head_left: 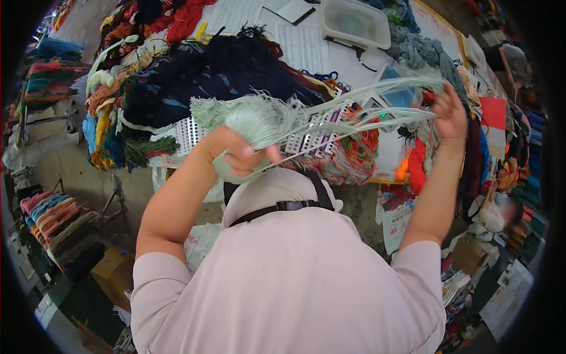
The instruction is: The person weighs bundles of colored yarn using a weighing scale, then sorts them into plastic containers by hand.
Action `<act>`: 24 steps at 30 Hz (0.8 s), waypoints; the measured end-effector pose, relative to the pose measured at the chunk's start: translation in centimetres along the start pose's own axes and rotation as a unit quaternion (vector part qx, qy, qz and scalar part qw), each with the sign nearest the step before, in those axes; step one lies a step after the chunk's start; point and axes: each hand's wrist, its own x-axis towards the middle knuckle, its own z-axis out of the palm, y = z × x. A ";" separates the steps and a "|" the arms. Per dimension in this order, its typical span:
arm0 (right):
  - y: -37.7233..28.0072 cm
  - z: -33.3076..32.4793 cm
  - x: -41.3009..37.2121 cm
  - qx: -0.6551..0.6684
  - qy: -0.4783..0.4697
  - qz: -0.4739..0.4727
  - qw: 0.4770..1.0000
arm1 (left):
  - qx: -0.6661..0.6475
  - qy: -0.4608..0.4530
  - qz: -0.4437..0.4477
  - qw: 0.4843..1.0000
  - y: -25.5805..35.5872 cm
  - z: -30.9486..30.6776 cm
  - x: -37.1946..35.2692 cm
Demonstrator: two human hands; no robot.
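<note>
A pale mint-green skein of yarn point(354, 97) stretches between my two hands above the table. My left hand point(236, 150) is closed round its thick bundled end, the fingers slightly blurred. At the other end, my right hand point(451, 112) is raised with its fingers closed on the loose looped strands. Below the strands lie white perforated cards point(318, 133) with purple edges. A pile of dark navy yarn point(218, 68) lies just beyond my left hand.
A clear plastic tub point(356, 23) stands at the back of the table, near printed sheets point(303, 47). Grey-blue yarn point(421, 50) and red yarn point(417, 168) lie on the right. Stacked coloured skeins point(53, 218) stand off to the left. Another person point(492, 215) is at far right.
</note>
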 end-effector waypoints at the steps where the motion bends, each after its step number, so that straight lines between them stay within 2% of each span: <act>1: -3.1 -3.3 0.4 -0.017 0.076 -0.042 0.996 | -0.015 -0.036 -0.004 0.999 -0.1 -0.6 -1.4; 2: -7.1 -10.3 1.3 0.046 0.035 -0.006 0.998 | -0.051 -0.045 0.031 0.997 -0.4 -1.0 -2.7; 3: -10.0 -13.9 0.5 0.044 0.164 -0.079 0.982 | -0.057 -0.026 0.058 0.996 -0.4 -1.4 -4.3; 4: -13.6 -18.7 -0.7 0.009 0.223 -0.095 0.970 | -0.062 -0.008 0.086 0.994 -0.2 -1.6 -6.0; 6: -22.1 -33.3 -4.1 0.055 0.271 -0.160 0.948 | -0.074 0.066 0.156 0.983 0.6 -2.5 -10.0; 7: -25.5 -37.9 -6.8 0.047 0.299 -0.173 0.937 | -0.090 0.107 0.187 0.972 0.8 -3.2 -11.5; 8: -29.4 -42.6 -10.0 -0.029 0.348 -0.216 0.912 | -0.069 0.184 0.225 0.954 0.9 -2.1 -12.3; 9: -30.2 -43.5 -10.4 -0.026 0.342 -0.207 0.916 | -0.043 0.220 0.231 0.947 1.1 -2.5 -13.0; 11: -31.3 -44.8 -11.1 -0.028 0.261 -0.179 0.948 | -0.036 0.273 0.245 0.930 1.8 -2.4 -13.2; 16: -32.6 -46.1 -11.8 -0.033 0.062 -0.136 0.988 | -0.152 0.286 0.264 0.908 1.6 -5.2 -10.2; 17: -32.7 -46.0 -11.8 -0.035 0.027 -0.130 0.991 | -0.140 0.295 0.252 0.911 1.2 -5.5 -9.4; 18: -26.6 -37.4 -9.3 -0.042 0.225 -0.193 0.954 | -0.167 0.285 0.235 0.914 0.8 -5.1 -8.3; 19: -20.5 -31.7 -7.0 -0.005 0.141 -0.189 0.972 | -0.194 0.276 0.217 0.916 0.3 -4.7 -7.3; 20: -14.2 -23.5 -6.1 -0.045 0.055 -0.135 0.988 | -0.198 0.268 0.194 0.923 -0.2 -4.4 -6.4; 21: -7.9 -16.0 -5.7 -0.048 0.017 -0.096 0.994 | -0.200 0.268 0.189 0.923 -0.6 -3.7 -5.5; 22: -2.9 -12.5 -4.8 -0.042 0.025 -0.084 0.995 | -0.192 0.255 0.175 0.931 -1.0 -2.7 -4.6; 23: 2.8 -5.6 -5.5 -0.151 0.029 -0.074 0.985 | -0.184 0.243 0.160 0.939 -1.2 -2.0 -3.9; 24: 7.4 -2.5 -5.3 -0.146 -0.026 -0.049 0.988 | -0.129 0.231 0.150 0.953 -1.4 -1.7 -3.4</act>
